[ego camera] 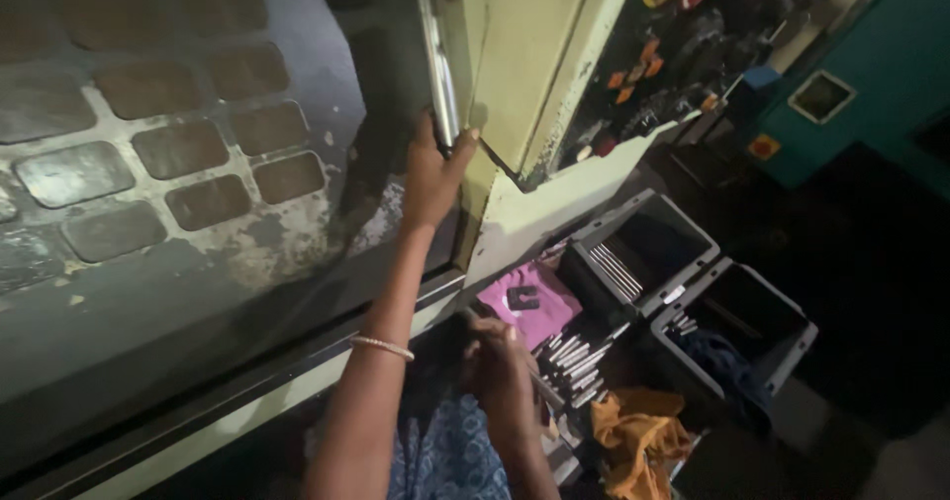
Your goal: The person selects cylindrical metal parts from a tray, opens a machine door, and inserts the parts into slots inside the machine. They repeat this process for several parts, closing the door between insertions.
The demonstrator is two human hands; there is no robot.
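A machine shop or factory floor. A large industrial machine with a sliding door (pixel 178 164), its window grimy behind a grid pattern, stands beside a control panel (pixel 673 65) crowded with coloured buttons. Grey plastic bins (pixel 693 253) hold metal rods (pixel 579 357), with an orange rag (pixel 638 436) nearby and a teal machine (pixel 871 65) behind.
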